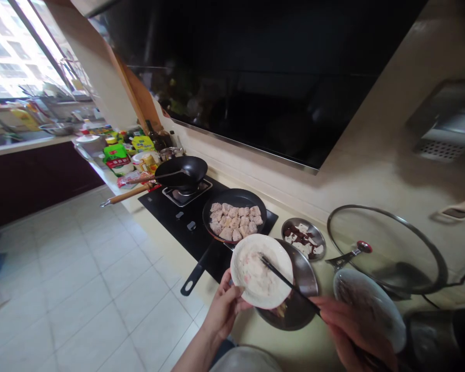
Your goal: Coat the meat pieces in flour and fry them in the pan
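My left hand (227, 305) grips the rim of a white bowl (284, 258), tilted toward me, with pale powdery coating and pinkish bits inside. Dark chopsticks (294, 288) are closed in my right hand (352, 328), their tips down in the bowl. Just past the bowl, a black frying pan (251, 197) sits on the cooktop, holding several coated meat pieces (235, 219) in one layer. Its handle (196, 276) points toward me. Underneath the bowl stands a wide steel dish (308, 279), partly covered, with some food scraps showing.
A black wok (194, 165) rests on the far burner, its wooden handle (129, 195) over the counter edge. A small steel plate (290, 225) holds white and dark red pieces. To the right are a glass lid (395, 243) and an oval plate (368, 305). A range hood (256, 77) hangs overhead.
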The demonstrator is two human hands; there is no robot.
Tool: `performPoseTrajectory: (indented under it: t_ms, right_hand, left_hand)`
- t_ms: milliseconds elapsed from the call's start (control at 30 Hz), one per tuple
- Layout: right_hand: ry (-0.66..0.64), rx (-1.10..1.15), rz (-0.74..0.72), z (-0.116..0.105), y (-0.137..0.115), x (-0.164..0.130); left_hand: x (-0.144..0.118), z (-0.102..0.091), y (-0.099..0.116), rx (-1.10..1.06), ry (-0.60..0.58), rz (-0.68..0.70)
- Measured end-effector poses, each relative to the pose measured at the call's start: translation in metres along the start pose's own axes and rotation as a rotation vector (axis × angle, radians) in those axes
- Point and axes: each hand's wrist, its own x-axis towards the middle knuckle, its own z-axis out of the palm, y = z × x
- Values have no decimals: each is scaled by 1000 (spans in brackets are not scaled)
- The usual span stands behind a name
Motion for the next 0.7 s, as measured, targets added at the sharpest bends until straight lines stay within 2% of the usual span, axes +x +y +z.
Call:
performPoseTrajectory:
  t_ms: [67,167,333,467,533,633,700]
  right_hand:
    - [31,37,43,2,-3,0]
    - [-32,70,35,8,-5,-5]
    - [-33,160,40,12,0,-9]
    - [-240,102,-271,7,4,-2]
    - [-328,12,-357,2,4,0]
    - [-339,-46,-334,-5,2,1]
    - [-265,-39,-217,-8,-1,3]
  left_hand:
    - [0,0,1,-2,-5,11]
    - [-1,0,1,-7,-17,9]
    - [-1,0,0,-1,-17,-4]
    - [1,-1,-2,10,-38,-1]
    - [1,-2,-3,11,-33,-3]
    - [1,-4,-4,2,-12,-3]
    - [2,-4,-3,-5,-2,-5]
